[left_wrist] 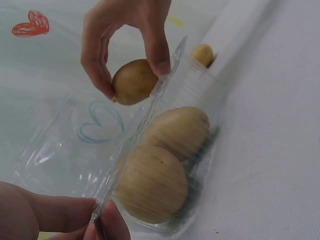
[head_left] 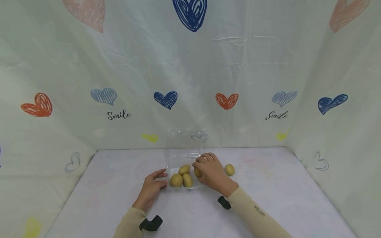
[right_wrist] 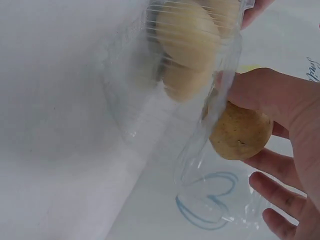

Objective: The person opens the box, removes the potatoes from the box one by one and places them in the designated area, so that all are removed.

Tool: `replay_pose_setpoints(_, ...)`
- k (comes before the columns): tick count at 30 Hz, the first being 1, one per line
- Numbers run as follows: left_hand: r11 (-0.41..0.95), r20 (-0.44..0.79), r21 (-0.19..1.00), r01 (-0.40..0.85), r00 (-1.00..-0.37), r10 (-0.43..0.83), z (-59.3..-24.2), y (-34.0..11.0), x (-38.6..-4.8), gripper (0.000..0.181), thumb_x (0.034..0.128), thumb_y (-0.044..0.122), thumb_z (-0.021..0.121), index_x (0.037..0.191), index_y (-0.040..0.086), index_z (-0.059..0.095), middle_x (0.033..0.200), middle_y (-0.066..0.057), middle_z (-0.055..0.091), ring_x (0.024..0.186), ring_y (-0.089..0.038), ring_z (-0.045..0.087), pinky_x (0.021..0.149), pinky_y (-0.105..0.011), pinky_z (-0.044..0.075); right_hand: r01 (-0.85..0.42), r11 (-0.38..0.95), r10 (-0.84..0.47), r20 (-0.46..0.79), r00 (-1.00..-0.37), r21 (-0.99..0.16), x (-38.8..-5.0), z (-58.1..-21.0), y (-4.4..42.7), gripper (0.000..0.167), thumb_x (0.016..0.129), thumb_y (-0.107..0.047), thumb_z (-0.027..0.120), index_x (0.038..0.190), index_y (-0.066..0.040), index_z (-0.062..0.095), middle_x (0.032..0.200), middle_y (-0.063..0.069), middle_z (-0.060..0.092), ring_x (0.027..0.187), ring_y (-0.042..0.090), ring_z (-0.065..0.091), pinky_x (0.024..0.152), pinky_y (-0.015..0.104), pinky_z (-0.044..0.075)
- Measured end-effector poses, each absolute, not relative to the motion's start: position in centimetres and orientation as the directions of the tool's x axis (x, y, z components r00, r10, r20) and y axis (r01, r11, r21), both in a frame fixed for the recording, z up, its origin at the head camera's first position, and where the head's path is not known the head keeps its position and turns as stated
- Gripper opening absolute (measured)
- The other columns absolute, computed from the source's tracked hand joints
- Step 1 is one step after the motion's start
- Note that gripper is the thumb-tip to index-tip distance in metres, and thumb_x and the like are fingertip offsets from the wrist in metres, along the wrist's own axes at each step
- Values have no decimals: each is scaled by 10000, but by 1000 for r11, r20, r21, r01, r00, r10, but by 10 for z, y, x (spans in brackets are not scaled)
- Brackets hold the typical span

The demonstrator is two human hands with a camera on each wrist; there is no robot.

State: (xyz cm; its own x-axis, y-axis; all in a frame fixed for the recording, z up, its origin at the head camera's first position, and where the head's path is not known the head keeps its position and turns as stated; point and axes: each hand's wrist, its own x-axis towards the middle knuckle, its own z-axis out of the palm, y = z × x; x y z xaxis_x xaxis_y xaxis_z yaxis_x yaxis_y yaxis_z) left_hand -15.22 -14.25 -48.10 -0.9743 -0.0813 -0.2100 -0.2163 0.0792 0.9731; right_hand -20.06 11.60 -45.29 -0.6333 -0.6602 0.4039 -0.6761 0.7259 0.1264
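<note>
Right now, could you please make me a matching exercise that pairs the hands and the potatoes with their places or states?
Column one
1. Left hand
2. Right hand
3. Three grouped potatoes
4. Lone potato

Column two
A. On the table, right of the clear container
B. Inside the clear container
C. Pinching the clear container's rim
D. Holding a fifth potato

Pairs: 1-C; 2-D; 3-B; 4-A
</note>
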Motion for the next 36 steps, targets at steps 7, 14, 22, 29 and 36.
replay_pose_setpoints(7,75,-215,972,-222,-973,-85,-481,-143,-153,554,928,-120,632,1470,-119,517,1343,-298,588,889,-191,650,753,-252,568,-698,703,-661,489,-570,137,-196,-451,133,518,704,-318,999,1131,-228,720,1194,10,708,1181,259,605,1071,447,483)
replay_pose_setpoints(14,81,-209,973,-215,-975,-79,-482,-143,-152,560,924,-121,631,1471,-128,510,1339,-304,587,860,-179,643,743,-253,563,-690,712,-635,539,-553,131,-193,-452,153,582,656,-292,1027,1151,-219,730,1213,23,707,1171,289,620,1051,463,501)
replay_pose_setpoints(22,81,-210,973,-216,-974,-81,-484,-142,-154,558,929,-122,625,1473,-134,502,1342,-311,581,864,-172,645,746,-258,564,-649,754,-592,533,-605,102,-188,-454,176,591,642,-250,1033,1161,-215,751,1217,43,714,1166,304,629,1036,488,513)
replay_pose_setpoints(29,88,-203,974,-210,-976,-82,-482,-142,-153,551,927,-123,628,1466,-133,511,1334,-307,586,869,-184,648,746,-258,564,-628,772,-563,564,-604,99,-188,-459,200,588,614,-218,1038,1129,-202,755,1179,56,716,1128,324,637,988,506,525)
replay_pose_setpoints(36,110,-207,970,-217,-974,-92,-481,-142,-153,529,940,-101,633,1458,-123,529,1325,-293,600,867,-180,650,764,-277,578,-591,804,-517,561,-646,61,-188,-465,225,589,612,-195,1041,1135,-158,774,1176,91,728,1125,360,634,994,550,516)
